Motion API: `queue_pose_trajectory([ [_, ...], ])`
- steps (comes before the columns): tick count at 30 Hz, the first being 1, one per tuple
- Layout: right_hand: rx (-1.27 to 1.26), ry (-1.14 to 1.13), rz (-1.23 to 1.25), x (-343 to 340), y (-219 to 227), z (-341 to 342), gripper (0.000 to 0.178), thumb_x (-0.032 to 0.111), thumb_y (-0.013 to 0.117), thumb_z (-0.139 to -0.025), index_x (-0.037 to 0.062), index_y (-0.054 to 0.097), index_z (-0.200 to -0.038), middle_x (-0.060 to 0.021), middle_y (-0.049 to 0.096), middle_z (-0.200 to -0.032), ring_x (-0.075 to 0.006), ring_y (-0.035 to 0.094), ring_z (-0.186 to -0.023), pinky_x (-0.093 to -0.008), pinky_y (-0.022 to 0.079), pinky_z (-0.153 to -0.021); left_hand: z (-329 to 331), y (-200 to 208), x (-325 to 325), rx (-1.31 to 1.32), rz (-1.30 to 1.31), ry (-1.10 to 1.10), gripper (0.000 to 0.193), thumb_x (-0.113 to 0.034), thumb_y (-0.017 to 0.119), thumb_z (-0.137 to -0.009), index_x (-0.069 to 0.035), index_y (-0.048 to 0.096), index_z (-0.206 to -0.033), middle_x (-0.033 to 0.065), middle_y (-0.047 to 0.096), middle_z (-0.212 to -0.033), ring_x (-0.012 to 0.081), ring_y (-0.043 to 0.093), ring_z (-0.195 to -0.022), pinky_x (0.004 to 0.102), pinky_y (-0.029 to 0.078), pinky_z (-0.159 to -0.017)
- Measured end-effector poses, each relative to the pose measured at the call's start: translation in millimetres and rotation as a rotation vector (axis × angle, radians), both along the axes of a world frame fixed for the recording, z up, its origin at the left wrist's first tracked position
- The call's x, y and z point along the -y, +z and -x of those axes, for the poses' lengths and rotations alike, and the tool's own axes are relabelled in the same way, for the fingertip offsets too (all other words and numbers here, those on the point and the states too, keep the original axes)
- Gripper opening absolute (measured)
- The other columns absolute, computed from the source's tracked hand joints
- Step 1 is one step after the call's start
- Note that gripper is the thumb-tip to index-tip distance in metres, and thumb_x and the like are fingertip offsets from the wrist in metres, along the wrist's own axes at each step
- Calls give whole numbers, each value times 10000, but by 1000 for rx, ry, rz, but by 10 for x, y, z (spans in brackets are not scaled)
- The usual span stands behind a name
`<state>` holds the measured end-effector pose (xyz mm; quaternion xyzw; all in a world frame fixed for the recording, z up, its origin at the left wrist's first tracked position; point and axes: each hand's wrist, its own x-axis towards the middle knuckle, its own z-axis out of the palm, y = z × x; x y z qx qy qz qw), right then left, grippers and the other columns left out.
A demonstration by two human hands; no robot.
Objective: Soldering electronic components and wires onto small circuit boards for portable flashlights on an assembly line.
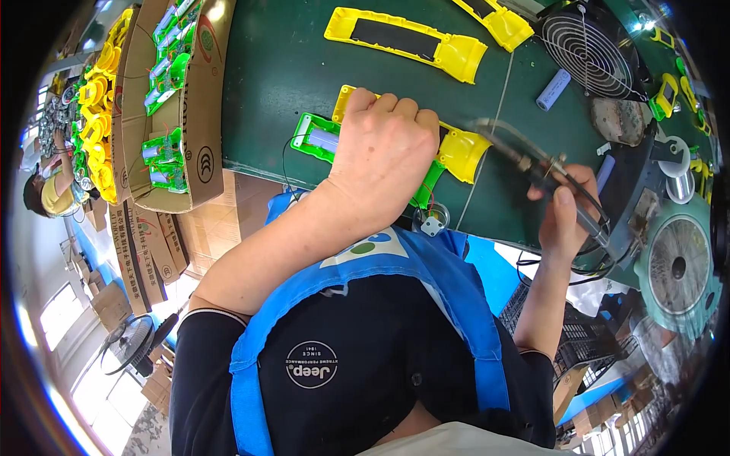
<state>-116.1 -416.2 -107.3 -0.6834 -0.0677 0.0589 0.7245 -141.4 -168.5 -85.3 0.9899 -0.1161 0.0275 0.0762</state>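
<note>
At far left, cardboard boxes (194, 114) stocked with green and yellow parts are seen beside the dark green desk (281, 68). Near the desk's front edge, the left hand (384, 156) is laid knuckles-up over a green-and-yellow plastic housing (460, 152), fingers curled closed and pressing it down. The housing's long axis runs left to right, slightly down toward the right; its green end with a pale cylindrical cell (323, 141) pokes out left of the hand, its yellow end out to the right. Thin wires and a small white part (432, 225) are seen hanging just below it at the desk edge. A matching yellow housing (407, 42) with a black inset lies farther back, well apart. To the right, a soldering iron (532, 163) is gripped by the right hand (566, 220), fingers wrapped shut around the handle, tip aimed left toward the housing's yellow end, near but not touching. The left hand is the nearer one. A round fan (585, 45) sits at upper right.
</note>
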Motion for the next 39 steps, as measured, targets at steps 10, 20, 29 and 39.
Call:
queue_pose_trajectory([
  [10,374,98,-30,-657,-224,195,309,90,590,-903,-11,417,-1138,-181,542,-1007,-209,658,-788,-303,526,-740,3,-2,3,8,8,6,59,-87,612,-740,-85,560,-713,51,574,-707,215,592,-732,350,407,-717],
  [20,239,18,-128,-653,-257,274,358,263,571,-929,22,385,-1118,-177,571,-978,-225,648,-800,-384,519,-810,15,-31,4,48,9,-3,79,-97,622,-716,-86,546,-700,48,555,-694,207,590,-731,348,411,-723],
  [29,232,-87,-62,-702,-240,244,386,313,549,-933,7,380,-1097,-176,617,-842,-230,639,-773,-398,508,-831,81,-21,-68,72,52,-35,49,-85,638,-716,-88,590,-711,39,576,-708,199,588,-733,353,390,-756],
  [39,234,-125,-132,-654,-290,241,361,273,557,-937,2,394,-1111,-173,579,-875,-229,621,-727,-422,515,-826,507,771,-793,-75,-65,153,488,-408,644,-813,-149,576,-1221,37,611,-936,240,551,-894,393,363,-834],
])
